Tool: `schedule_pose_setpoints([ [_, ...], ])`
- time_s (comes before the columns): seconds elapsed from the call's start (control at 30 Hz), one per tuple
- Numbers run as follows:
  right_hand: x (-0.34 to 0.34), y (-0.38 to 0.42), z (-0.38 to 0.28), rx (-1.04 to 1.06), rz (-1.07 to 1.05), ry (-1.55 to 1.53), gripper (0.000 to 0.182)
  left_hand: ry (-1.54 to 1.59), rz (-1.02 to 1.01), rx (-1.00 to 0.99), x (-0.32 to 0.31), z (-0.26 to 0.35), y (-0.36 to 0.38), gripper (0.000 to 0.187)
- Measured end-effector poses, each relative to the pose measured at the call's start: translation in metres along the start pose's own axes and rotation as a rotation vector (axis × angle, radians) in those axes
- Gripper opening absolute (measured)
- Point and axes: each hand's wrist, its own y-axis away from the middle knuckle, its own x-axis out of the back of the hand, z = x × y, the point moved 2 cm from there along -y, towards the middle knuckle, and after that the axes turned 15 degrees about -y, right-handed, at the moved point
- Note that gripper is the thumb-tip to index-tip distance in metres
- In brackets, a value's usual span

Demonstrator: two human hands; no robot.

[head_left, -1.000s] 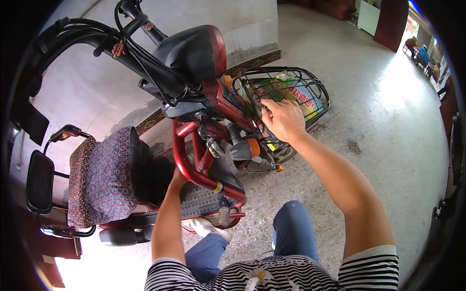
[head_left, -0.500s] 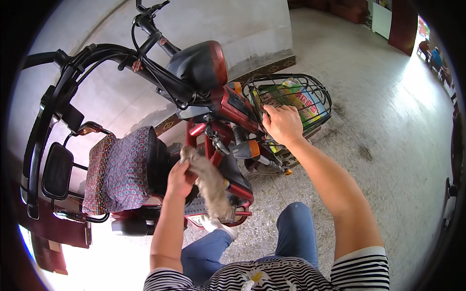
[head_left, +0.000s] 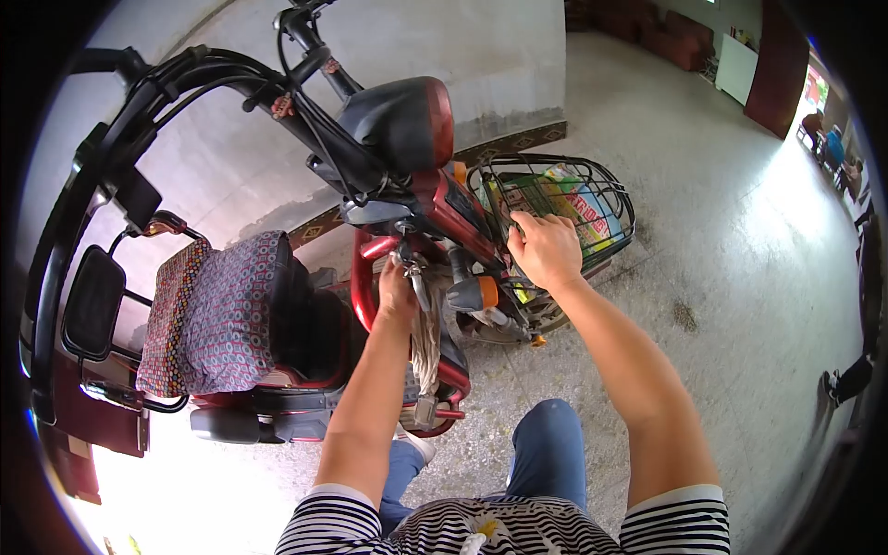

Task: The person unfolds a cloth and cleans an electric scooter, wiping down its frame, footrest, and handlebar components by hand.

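Note:
A red and black electric tricycle stands in front of me. My left hand is closed around a beige cloth beside the red frame tube, just below the handlebar area. The cloth hangs down from it, partly behind a metal lever. My right hand has its fingers curled over the near rim of the black wire basket; the fingertips are partly hidden. Inside the basket lies a colourful printed package.
A seat with a patterned cover is at the left, near a black mirror. An orange turn signal sticks out between my arms. A pale wall stands behind the tricycle. People sit by the far-right doorway, and a shoe shows at the right edge.
My left hand has moved forward and right with the cloth, from near the seat to the red frame tube. My right hand stays at the basket. The view has shifted slightly.

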Motion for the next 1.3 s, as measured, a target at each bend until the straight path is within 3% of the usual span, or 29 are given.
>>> schedule_pose_setpoints([
  [0.13,0.001,0.003,-0.002,0.008,-0.006,0.018,0.017,-0.179,0.278,-0.046,0.007,-0.009,0.006,0.023],
  [0.27,0.001,0.002,-0.006,0.009,0.009,0.038,0.018,-0.352,0.328,-0.173,-0.004,0.023,0.04,0.02],
  [0.33,0.0,0.003,-0.006,-0.013,-0.018,0.058,0.018,-0.619,0.501,-0.392,0.015,0.046,0.036,0.018],
  [0.4,0.001,0.003,-0.007,-0.002,-0.025,0.075,0.018,-1.152,0.62,-0.565,0.033,0.08,0.031,0.019],
  [0.43,0.002,0.002,-0.008,0.003,-0.035,0.089,0.019,-1.214,0.647,-0.552,0.033,0.084,0.028,0.025],
  [0.47,0.001,0.002,-0.009,0.007,-0.045,0.102,0.019,-1.577,0.465,-0.45,0.033,0.084,0.031,0.026],
  [0.53,-0.001,0.002,-0.008,0.031,-0.027,0.1,0.018,-2.112,0.485,-0.862,0.022,0.075,0.024,0.027],
  [0.6,-0.003,0.002,-0.006,0.033,-0.014,0.091,0.021,-2.142,0.448,-0.847,0.023,0.087,0.009,0.024],
  [0.7,-0.004,0.0,-0.006,0.043,-0.017,0.106,0.02,-2.06,0.05,-0.472,0.039,0.102,-0.036,0.023],
  [0.8,-0.004,-0.001,-0.004,0.032,-0.02,0.092,0.02,-2.116,-0.063,-0.556,0.069,0.088,-0.078,0.025],
  [0.83,-0.002,-0.001,-0.003,0.012,-0.044,0.071,0.02,-2.029,0.037,-0.65,0.065,0.085,-0.076,0.025],
  [0.93,-0.002,0.003,0.0,-0.042,-0.074,0.046,0.02,-2.088,-0.061,-0.799,0.056,0.087,-0.064,0.025],
  [0.97,-0.002,0.003,-0.001,-0.043,-0.074,0.058,0.02,-2.372,-0.048,-0.435,0.056,0.082,-0.061,0.025],
  [1.0,-0.003,0.002,-0.002,-0.042,-0.072,0.07,0.02,-2.38,-0.05,-0.439,0.045,0.083,-0.047,0.025],
  [1.07,-0.005,0.002,-0.004,-0.036,-0.055,0.083,0.019,-2.059,0.229,-0.704,0.032,0.082,-0.016,0.029],
  [1.1,-0.004,0.003,-0.006,-0.011,-0.033,0.099,0.019,-2.047,0.297,-0.902,0.027,0.078,-0.004,0.033],
  [1.2,-0.003,0.005,-0.007,0.014,-0.006,0.121,0.019,-2.139,0.409,-0.815,0.015,0.069,0.026,0.034],
  [1.27,-0.001,0.005,-0.007,-0.033,-0.035,0.092,0.017,-2.149,0.4,-0.783,0.01,0.066,0.042,0.036],
  [1.3,0.0,0.005,-0.006,-0.035,-0.031,0.091,0.017,-2.185,0.274,-0.793,0.008,0.063,0.048,0.038],
])
